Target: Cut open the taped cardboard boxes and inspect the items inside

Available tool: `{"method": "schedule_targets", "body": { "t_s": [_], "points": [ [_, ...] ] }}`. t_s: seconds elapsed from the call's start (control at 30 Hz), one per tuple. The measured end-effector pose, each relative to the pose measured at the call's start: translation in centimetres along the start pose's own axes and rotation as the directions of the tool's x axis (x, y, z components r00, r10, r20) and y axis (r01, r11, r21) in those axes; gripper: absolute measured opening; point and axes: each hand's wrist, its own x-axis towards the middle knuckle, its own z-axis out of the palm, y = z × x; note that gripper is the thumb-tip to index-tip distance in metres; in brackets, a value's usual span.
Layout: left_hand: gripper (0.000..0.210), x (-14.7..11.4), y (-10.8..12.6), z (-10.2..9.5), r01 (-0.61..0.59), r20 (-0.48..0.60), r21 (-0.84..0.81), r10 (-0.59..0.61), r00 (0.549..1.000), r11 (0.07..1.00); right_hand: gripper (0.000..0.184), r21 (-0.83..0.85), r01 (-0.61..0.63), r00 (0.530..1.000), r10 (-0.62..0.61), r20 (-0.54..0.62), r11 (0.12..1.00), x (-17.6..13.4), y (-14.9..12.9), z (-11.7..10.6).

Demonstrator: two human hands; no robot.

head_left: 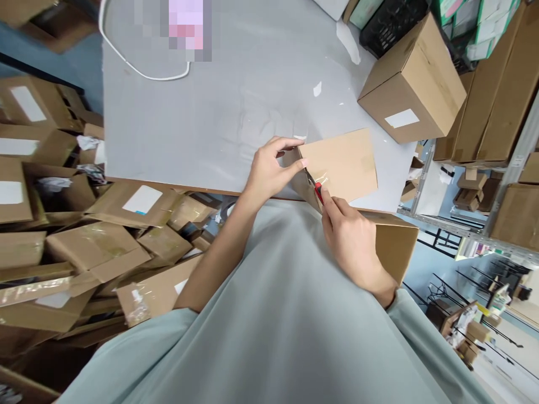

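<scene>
I'm watching through the head camera, and both hands are at work on a small, plain brown cardboard box [347,160]. It sits between them at the near edge of the grey, smooth-topped bench [177,129], close to the pale grey-green shirt [295,303], most likely so the body can back it up. Here's the left hand [273,168], clamped on the end of the box, its fingers at the far corner and its thumb by the near edge; I'd say that grip steadies the cardboard against the push of the tool. And the right hand [351,238] is closed firmly on a slim cutter with a red and dark handle [319,191], its tip angled at the box edge right beside the left thumb. That thumb looks uncomfortably near the point to me! Shiny clear tape [323,178] glints just beyond the right hand's fingertips.

Beyond the right hand, a larger brown cardboard box with a white label [415,78] stands tilted in my view at the bench's far corner, probably set aside for elbow room. Below the right wrist, an open brown carton [396,241] shows. Out past the left hand, a white cable [147,77] curls, and brown used-looking cartons [96,247] lie heaped beside the left forearm.
</scene>
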Motion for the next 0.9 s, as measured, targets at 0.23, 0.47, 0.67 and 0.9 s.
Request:
{"method": "schedule_targets", "body": {
  "t_s": [0.23, 0.47, 0.67, 0.9],
  "points": [
    [0.045, 0.1, -0.2, -0.1, -0.002, -0.002, -0.015, 0.002, 1.000, 1.000, 0.064, -0.007, 0.004, 1.000, -0.004, -0.018, 1.000, -0.1, -0.1, -0.2],
    [0.046, 0.1, 0.2, 0.0, 0.009, 0.001, -0.008, -0.009, 1.000, 1.000, 0.066, -0.053, -0.005, 0.998, 0.008, 0.061, 0.999, 0.3, 0.0, -0.3],
    [0.045, 0.2, 0.1, 0.3, 0.012, -0.025, -0.011, -0.012, 1.000, 1.000, 0.072, -0.124, 0.020, 0.991, -0.003, 0.135, 0.992, 1.5, -0.7, -1.2],
    [0.049, -0.8, 0.1, 1.8, 0.024, -0.070, 0.012, -0.023, 0.997, 1.000, 0.071, -0.118, 0.082, 0.926, -0.032, 0.376, 0.990, -0.5, 0.6, -2.8]
  ]
}}
